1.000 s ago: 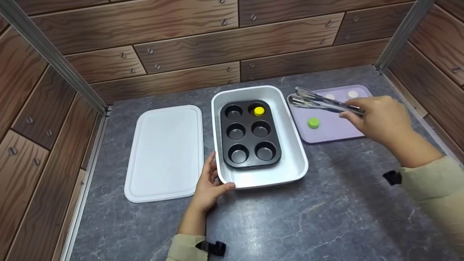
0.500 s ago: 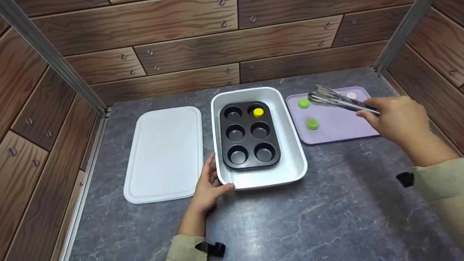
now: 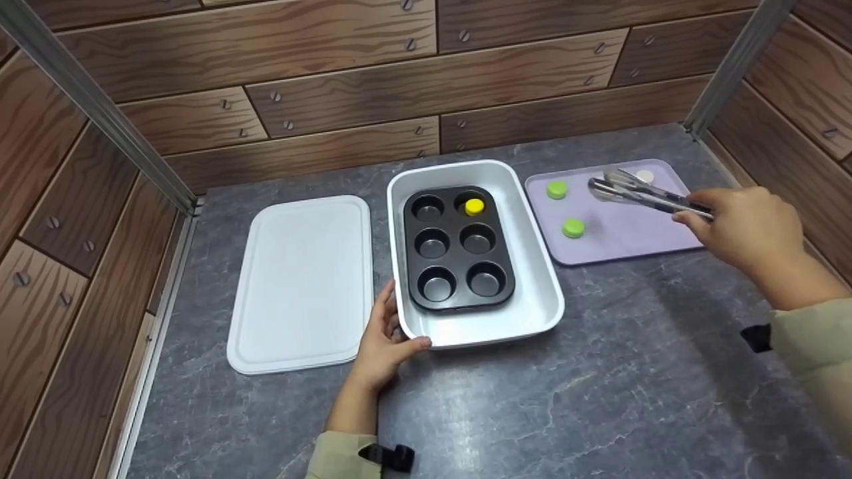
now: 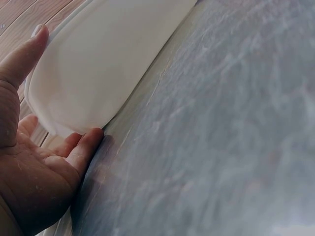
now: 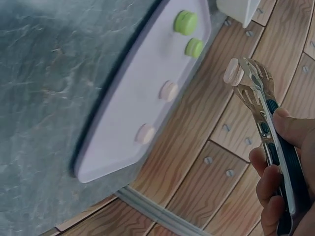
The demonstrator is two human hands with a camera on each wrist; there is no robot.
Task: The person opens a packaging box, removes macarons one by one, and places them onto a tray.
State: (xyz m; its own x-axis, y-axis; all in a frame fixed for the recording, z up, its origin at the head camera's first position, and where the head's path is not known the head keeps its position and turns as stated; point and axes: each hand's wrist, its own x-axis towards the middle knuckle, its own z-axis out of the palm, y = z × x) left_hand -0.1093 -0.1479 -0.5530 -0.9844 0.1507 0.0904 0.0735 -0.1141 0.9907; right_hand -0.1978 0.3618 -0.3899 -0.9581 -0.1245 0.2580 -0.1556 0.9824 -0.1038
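My left hand (image 3: 383,349) holds the near left corner of a white rectangular pan (image 3: 532,326), thumb at the rim and fingers at its side. Inside the pan lies a black muffin tin (image 3: 456,249); a yellow round piece (image 3: 474,207) sits in its far right cup. My right hand (image 3: 752,226) grips metal tongs (image 3: 655,201) above a lavender tray (image 3: 619,239). In the right wrist view, a pale macaron-shaped piece (image 5: 233,72) is at the tongs' tips. Two green macaron-shaped pieces (image 5: 185,23) and two pale ones (image 5: 169,91) rest on the tray.
A flat white lid (image 3: 303,286) lies left of the pan on the grey marbled table (image 3: 492,412). Wood-patterned walls (image 3: 333,60) with metal corner posts (image 3: 739,66) enclose the back and sides.
My right hand has moved right with the tongs, across the tray, uncovering the far green piece. My left hand has stayed at the pan's corner.
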